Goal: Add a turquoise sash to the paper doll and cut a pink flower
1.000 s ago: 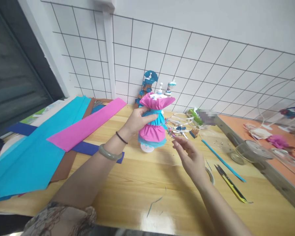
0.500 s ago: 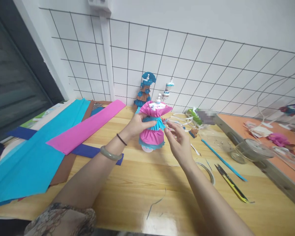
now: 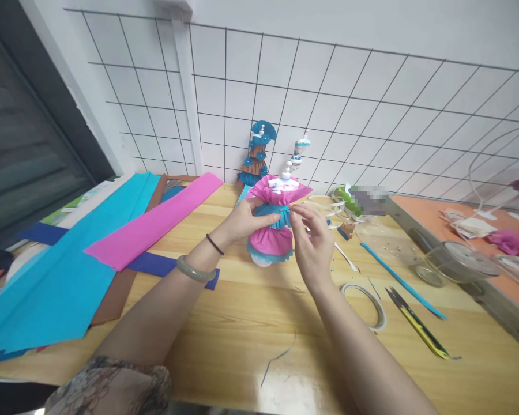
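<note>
Over the worktop's far centre, the tiered crepe-paper figure is grasped by the left hand; its blue frill, gathered between pink tiers but seemingly unsecured, is pinched by the right hand.

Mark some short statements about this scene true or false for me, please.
1. The left hand holds the pink-and-blue figure. True.
2. The right hand holds the yellow-and-black snips. False: it is at that figure's blue middle; the snips lie on the table.
3. A pink strip lies across the light-blue sheet. True.
4. In the picture, the white ring lies left of the pink-and-blue figure. False: it lies to the right.
5. A blue-and-brown figure stands behind the pink-and-blue one. True.
</note>
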### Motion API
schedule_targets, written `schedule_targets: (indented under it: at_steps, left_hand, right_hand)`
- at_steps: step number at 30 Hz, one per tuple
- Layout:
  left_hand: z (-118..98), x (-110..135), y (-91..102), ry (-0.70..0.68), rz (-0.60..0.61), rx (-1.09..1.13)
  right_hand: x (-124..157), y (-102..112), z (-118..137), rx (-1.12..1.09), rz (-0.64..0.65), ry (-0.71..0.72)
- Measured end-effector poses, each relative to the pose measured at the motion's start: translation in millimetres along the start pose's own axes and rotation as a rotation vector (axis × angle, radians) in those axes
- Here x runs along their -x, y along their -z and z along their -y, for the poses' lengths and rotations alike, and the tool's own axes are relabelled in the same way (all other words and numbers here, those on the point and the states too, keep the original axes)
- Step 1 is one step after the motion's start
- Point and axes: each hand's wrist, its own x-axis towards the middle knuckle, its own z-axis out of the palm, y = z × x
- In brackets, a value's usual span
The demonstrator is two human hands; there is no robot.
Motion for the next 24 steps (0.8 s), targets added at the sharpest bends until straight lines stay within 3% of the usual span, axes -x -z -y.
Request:
schedule_targets:
  at_steps: [3, 6, 12, 17, 24]
  left_hand:
    - [1.5, -0.4, 1.1, 0.011, 0.013, -0.002]
    - [1.6, 0.0, 1.9, 0.002, 0.025, -0.012]
    - [-0.2, 1.5, 2.9, 0.001, 0.031, -0.011]
    - [-2.4, 1.4, 1.0, -0.023, 0.043, -0.014]
    - [-1.9, 1.8, -2.0, -0.016, 0.015, -0.024]
  right_hand:
    - [-12.2, -2.1, -8.3, -0.074, 0.109, -0.104]
    - [-22.0, -3.3, -11.6, -0.091, 0.209, -0.052]
    - [-31.1, 3.0, -10.1, -0.071, 0.273, 0.071]
    - [-35.2, 10.2, -16.9, -0.303, 0.48, -0.11]
    - [-37.2, 9.3, -15.8, -0.331, 0.48, -0.164]
